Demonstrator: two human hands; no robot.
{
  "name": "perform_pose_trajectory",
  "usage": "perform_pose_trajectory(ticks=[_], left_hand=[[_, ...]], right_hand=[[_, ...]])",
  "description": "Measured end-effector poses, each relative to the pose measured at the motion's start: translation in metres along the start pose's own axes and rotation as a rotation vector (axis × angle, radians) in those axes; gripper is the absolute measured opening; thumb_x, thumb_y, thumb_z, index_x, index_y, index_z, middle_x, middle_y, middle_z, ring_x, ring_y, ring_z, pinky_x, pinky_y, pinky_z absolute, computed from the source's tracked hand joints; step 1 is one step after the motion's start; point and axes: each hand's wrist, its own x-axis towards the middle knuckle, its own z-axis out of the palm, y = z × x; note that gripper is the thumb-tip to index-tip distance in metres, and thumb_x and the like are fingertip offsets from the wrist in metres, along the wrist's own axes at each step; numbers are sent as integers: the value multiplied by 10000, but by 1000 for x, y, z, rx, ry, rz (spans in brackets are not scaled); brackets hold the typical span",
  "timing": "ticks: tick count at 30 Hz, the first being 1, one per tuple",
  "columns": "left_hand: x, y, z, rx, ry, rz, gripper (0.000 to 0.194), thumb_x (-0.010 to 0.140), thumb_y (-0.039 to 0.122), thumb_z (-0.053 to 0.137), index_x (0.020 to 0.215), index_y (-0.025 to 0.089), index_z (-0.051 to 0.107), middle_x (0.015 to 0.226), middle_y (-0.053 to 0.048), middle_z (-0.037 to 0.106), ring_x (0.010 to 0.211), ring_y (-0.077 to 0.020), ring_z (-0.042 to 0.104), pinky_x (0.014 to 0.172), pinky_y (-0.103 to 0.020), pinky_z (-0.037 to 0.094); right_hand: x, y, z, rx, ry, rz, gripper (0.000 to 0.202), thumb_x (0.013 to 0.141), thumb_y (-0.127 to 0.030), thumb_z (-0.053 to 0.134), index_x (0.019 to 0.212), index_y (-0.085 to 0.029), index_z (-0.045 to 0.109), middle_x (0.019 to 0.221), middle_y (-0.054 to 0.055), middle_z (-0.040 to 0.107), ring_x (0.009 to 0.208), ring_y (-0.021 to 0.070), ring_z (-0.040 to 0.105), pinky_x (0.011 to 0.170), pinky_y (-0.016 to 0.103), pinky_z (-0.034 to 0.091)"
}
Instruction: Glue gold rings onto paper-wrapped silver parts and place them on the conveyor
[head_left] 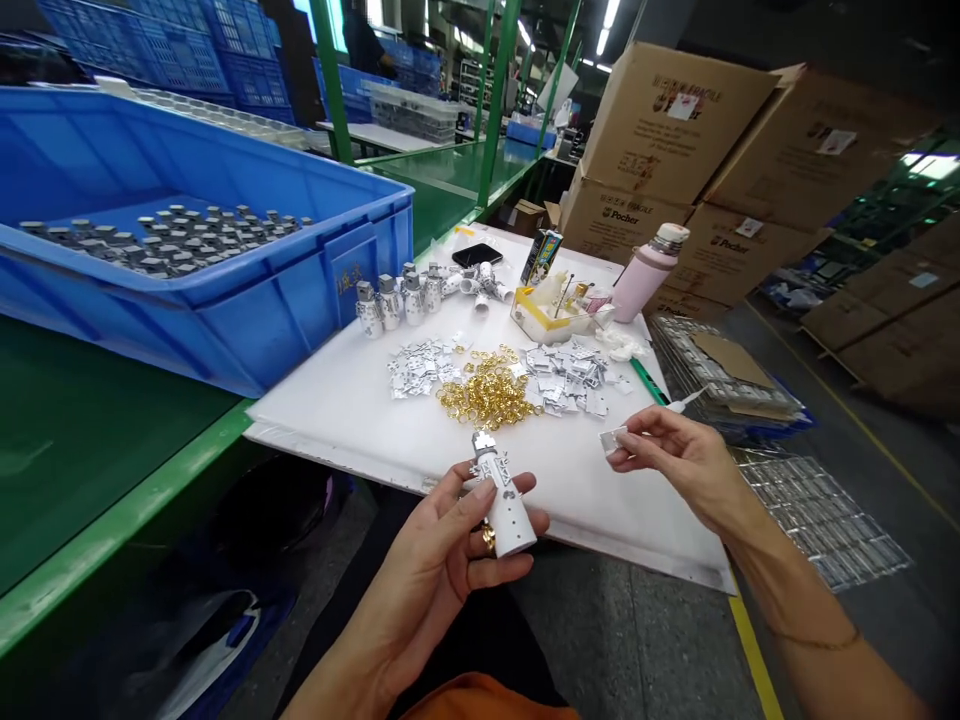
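My left hand (457, 545) is wrapped round a white tapered tube with a grey cap (504, 500), held tilted over the table's front edge. Between the thumb and fingers of my right hand (675, 455) is a small flat white piece (612, 441), above the right side of the table. Behind the tube lies a heap of gold rings (491, 390). White flat pieces are piled on both sides of it, a left pile (424, 368) and a right pile (566, 375). Several capped white tubes (412, 300) stand upright at the back left.
A blue crate (300, 290) with many grey parts stands left of the white tabletop (337, 425). Toward the back are a phone (477, 255), a yellow-edged tray (536, 322) and a pink bottle (645, 275). Stacked cartons (637, 215) rise beyond; a green-handled tool (649, 382) lies at right.
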Motion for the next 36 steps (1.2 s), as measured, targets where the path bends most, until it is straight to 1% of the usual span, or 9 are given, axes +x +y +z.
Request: perform_pose_trajectory(ticks=[5,8,11,15,19,24,28,32,36], left_hand=[[2,-1,2,2,-41,-73,297,899,262,575,1173,147,587,1227,-148,670,917,-249,724,560,-207,607],[2,-4,-1,-12,-69,-105,295,890,303,582,1123,131,639,1144,-147,703,873,-253,732,478,-174,577],[1,-7,-5,-34,-90,-105,268,882,322,591,1064,143,673,1052,-122,728,822,-246,741,438,-167,563],[0,-10,-8,-64,-120,-110,280,880,346,592,1057,146,675,925,-107,742,793,-237,744,447,-173,569],[2,-10,-6,-83,-135,-116,322,890,354,575,1141,165,646,836,-85,740,735,-212,742,450,-176,569],[3,-11,-7,-87,-129,-125,299,890,354,575,1083,143,663,754,-68,717,683,-188,730,460,-175,568],[3,-11,-11,-86,-121,-128,248,879,329,599,1012,135,677,728,-46,693,655,-156,709,498,-194,583],[2,-6,-12,-39,-97,-115,221,867,298,627,1017,143,680,773,-34,696,631,-113,674,582,-228,602],[-4,3,-9,41,-159,-84,289,908,336,561,1091,139,667,997,-107,715,801,-152,690,751,-297,593]], right_hand=[[-24,-59,46,337,95,-221,49,890,-178,621,914,-213,599,885,-8,588,685,87,638,663,215,566],[-32,-76,68,294,145,-352,202,879,-83,600,1020,-226,622,924,5,606,783,113,649,694,231,574],[-36,-78,78,144,172,-514,297,845,-4,601,1061,-205,636,932,30,657,892,152,638,750,272,563],[-36,-76,80,80,133,-641,352,825,50,577,1098,-170,613,949,58,679,909,166,640,761,297,560],[-36,-77,81,27,133,-671,370,812,73,569,1104,-150,607,959,75,683,922,172,636,765,302,565],[-36,-76,77,-27,84,-747,375,813,84,552,1122,-123,594,996,110,683,928,183,628,764,320,575],[-35,-73,67,-249,9,-918,307,872,28,504,1142,-83,598,1058,146,690,977,201,627,812,330,582],[-30,-77,55,-449,-94,-1079,257,948,-76,418,1066,-41,643,1061,170,704,1050,235,639,865,330,589],[-25,-86,52,-521,-157,-1136,320,951,-101,358,1038,-71,665,1041,161,719,1036,246,664,893,338,587]])
